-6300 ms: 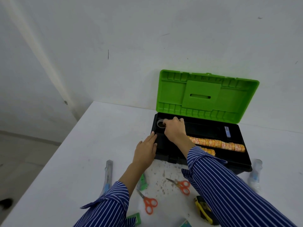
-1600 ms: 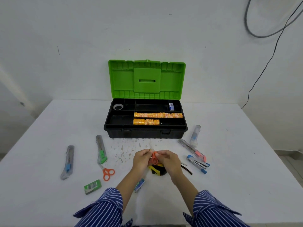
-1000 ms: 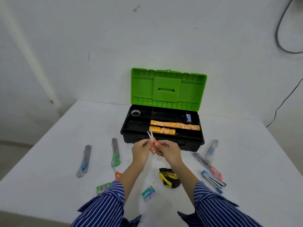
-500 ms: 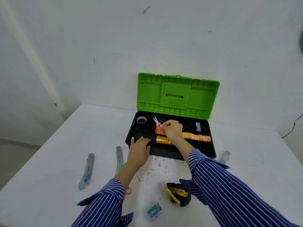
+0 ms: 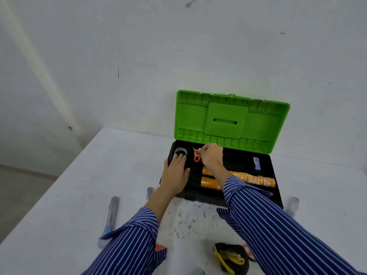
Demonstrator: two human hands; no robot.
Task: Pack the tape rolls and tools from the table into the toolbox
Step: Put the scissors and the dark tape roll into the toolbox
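The orange-handled scissors (image 5: 196,155) hang blades-up over a rear compartment of the black toolbox (image 5: 276,197), pinched by the curled fingers of the right hand (image 5: 211,156). The left hand (image 5: 175,173) lies flat with straight fingers on the toolbox's left front rim, its fingertips just beside a clear tape roll (image 5: 180,151) in the rear left compartment. Two rows of orange tape rolls (image 5: 256,179) fill the front compartments, and a small blue-and-white item (image 5: 256,163) sits at the rear right. The green lid (image 5: 230,121) stands open against the wall.

On the white surface (image 5: 83,191), stained with brownish specks just in front of the toolbox, a utility knife with a blue slider (image 5: 111,217) lies to the left, a yellow-and-black tape measure (image 5: 231,257) near the front edge, and a clear item (image 5: 292,203) at the toolbox's right corner. The surface stands in a corner of plain white walls (image 5: 139,46) with a few dark marks; grey floor (image 5: 17,187) shows to the left
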